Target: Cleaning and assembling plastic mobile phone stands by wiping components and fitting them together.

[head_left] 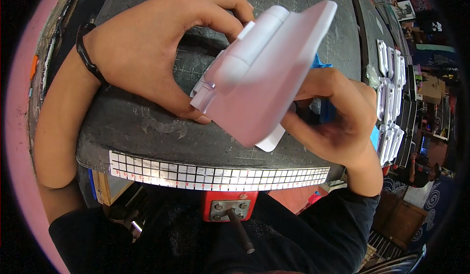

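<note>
From here I see the left hand [142, 44] spread in a wide arch, holding a white plastic part [267, 73] with its thumb at the near corner and its fingers along the far side. The part is tilted above the dark counter [333, 32]. The right hand [340, 117] curls by the part's right edge; I can't tell what it grips, though something blue [320, 61] shows beside it. A gridded strip [220, 177] runs along the counter's near edge.
</note>
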Demonstrator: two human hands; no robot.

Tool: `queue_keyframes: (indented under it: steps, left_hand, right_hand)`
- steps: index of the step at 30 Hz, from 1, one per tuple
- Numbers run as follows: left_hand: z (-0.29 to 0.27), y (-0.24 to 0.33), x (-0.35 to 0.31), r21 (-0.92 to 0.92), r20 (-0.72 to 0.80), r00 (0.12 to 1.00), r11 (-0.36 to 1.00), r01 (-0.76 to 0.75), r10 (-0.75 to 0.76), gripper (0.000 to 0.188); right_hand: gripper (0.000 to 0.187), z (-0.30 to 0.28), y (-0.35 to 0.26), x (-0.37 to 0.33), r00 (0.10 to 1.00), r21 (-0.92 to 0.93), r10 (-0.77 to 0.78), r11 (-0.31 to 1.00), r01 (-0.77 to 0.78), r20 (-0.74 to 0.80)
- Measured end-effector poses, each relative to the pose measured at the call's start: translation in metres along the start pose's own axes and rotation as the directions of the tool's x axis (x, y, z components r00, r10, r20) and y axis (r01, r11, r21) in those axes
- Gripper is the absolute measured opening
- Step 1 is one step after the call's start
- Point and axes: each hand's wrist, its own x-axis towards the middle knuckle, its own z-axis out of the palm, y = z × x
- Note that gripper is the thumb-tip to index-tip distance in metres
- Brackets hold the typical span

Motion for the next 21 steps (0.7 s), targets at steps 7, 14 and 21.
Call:
queue_keyframes:
  steps: [7,14,21]
  left_hand:
    - [-0.018,0.009,0.006,-0.083,0.124,0.992,0.996,0.04,-0.029,0.068]
    - [-0.001,-0.006,0.001,-0.061,0.0,0.992,0.991,-0.122,0.122,0.069]
    - [-0.017,0.017,0.005,-0.027,0.116,0.991,0.997,0.07,-0.067,0.069]
  right_hand:
    - [0.039,0.003,0.002,-0.009,0.998,0.043,-0.014,0.999,0.011,0.065]
    - [0.044,0.004,-0.01,-0.007,0.988,-0.059,-0.04,0.997,0.049,0.151]
    - [0.027,0.011,-0.015,-0.001,0.979,-0.26,-0.125,0.951,0.164,0.16]
